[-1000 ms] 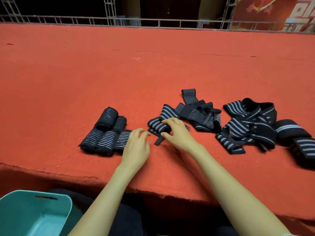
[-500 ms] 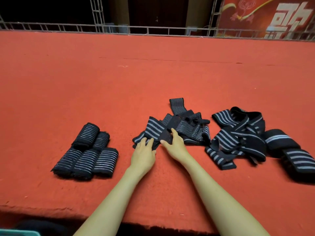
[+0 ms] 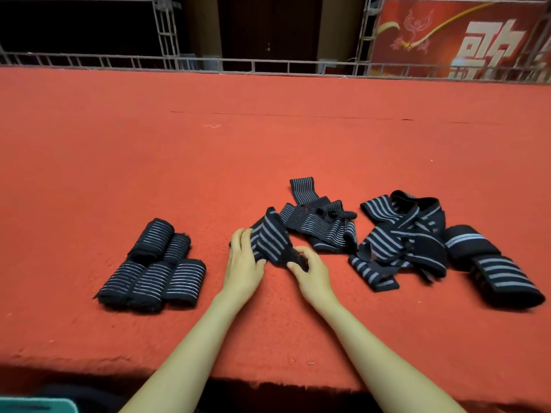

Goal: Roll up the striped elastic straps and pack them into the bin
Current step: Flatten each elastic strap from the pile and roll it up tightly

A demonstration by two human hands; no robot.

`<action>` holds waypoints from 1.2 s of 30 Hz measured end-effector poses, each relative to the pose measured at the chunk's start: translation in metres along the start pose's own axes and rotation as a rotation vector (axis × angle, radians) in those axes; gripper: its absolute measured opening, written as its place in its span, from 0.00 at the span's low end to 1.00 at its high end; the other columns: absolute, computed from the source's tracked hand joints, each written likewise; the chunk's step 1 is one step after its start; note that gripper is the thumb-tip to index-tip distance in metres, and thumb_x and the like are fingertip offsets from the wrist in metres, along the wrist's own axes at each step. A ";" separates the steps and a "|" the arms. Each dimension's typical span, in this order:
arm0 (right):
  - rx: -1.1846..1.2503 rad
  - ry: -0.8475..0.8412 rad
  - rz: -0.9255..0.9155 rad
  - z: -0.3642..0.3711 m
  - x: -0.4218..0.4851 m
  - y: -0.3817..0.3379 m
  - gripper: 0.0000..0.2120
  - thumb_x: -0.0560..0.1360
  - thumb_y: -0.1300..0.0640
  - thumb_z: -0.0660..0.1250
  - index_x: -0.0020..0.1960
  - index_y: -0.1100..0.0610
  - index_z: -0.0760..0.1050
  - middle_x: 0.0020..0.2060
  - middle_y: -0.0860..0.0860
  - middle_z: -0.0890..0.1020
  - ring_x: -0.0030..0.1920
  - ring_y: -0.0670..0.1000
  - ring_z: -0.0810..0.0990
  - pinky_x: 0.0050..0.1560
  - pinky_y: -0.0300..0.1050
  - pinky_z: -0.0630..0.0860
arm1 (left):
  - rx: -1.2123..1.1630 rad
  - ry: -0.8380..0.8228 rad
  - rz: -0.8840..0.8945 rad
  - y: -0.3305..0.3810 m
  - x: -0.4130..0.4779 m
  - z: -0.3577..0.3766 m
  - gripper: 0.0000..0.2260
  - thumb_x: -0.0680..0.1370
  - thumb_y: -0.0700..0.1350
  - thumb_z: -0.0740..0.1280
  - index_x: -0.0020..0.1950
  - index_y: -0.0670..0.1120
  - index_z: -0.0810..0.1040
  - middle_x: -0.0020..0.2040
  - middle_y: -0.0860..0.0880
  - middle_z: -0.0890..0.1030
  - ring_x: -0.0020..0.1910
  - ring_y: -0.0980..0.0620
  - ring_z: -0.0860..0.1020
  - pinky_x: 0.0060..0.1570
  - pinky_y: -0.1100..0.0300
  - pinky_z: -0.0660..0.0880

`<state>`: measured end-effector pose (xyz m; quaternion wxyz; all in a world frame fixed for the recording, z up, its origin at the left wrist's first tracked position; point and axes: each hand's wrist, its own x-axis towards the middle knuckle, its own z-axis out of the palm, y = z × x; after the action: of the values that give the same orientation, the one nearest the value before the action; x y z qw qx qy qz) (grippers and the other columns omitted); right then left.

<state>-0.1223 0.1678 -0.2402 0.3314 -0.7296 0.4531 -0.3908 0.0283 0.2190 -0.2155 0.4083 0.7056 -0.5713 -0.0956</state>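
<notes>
A black strap with grey stripes (image 3: 269,241) lies on the red carpet between my hands. My left hand (image 3: 243,268) holds its left side, thumb tucked under the fabric. My right hand (image 3: 311,274) pinches the strap's near end with curled fingers. Behind it sits a tangle of loose straps (image 3: 322,226). A second loose pile (image 3: 399,236) lies to the right. Several rolled straps (image 3: 155,272) are grouped at the left. Only a teal corner of the bin (image 3: 38,406) shows at the bottom left.
Two wider folded straps (image 3: 492,269) lie at the far right. The red carpeted platform (image 3: 208,150) ends in a front edge close to me and a metal railing (image 3: 268,65) at the back. A red banner (image 3: 459,40) hangs beyond.
My view has tilted up, so the bin has nearly left the frame. Both hands have taken hold of one strap's end and drawn it out of the pile toward me.
</notes>
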 end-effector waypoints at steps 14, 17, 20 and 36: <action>-0.054 0.034 -0.138 -0.100 -0.038 -0.042 0.09 0.71 0.67 0.70 0.45 0.54 0.76 0.41 0.45 0.80 0.42 0.39 0.77 0.46 0.25 0.68 | 0.000 -0.344 0.364 0.064 -0.010 -0.015 0.03 0.74 0.50 0.68 0.45 0.52 0.76 0.43 0.56 0.81 0.46 0.56 0.78 0.52 0.53 0.74; 0.156 0.123 -0.135 -0.114 -0.034 -0.056 0.12 0.71 0.68 0.71 0.46 0.52 0.75 0.40 0.43 0.80 0.41 0.34 0.78 0.46 0.27 0.70 | -0.193 -0.335 0.319 0.086 -0.017 -0.017 0.04 0.74 0.46 0.70 0.48 0.51 0.79 0.44 0.56 0.82 0.43 0.59 0.79 0.47 0.63 0.73; 0.372 0.221 -0.108 -0.120 -0.030 -0.064 0.15 0.73 0.65 0.71 0.57 0.55 0.73 0.50 0.46 0.80 0.50 0.38 0.78 0.52 0.31 0.72 | -0.444 -0.259 0.167 0.103 -0.016 -0.021 0.02 0.76 0.43 0.69 0.45 0.50 0.78 0.41 0.55 0.81 0.38 0.61 0.77 0.41 0.67 0.71; 0.324 -0.113 -0.067 -0.092 -0.046 -0.035 0.03 0.77 0.63 0.67 0.48 0.55 0.76 0.43 0.42 0.82 0.47 0.40 0.79 0.53 0.34 0.72 | -1.035 0.115 -0.355 0.107 -0.009 -0.026 0.03 0.80 0.41 0.61 0.47 0.47 0.69 0.44 0.45 0.74 0.43 0.48 0.73 0.43 0.54 0.70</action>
<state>-0.2010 0.2111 -0.1793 0.4565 -0.7020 0.3404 -0.4278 -0.0369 0.2380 -0.1285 0.7102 0.5024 -0.2987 -0.3925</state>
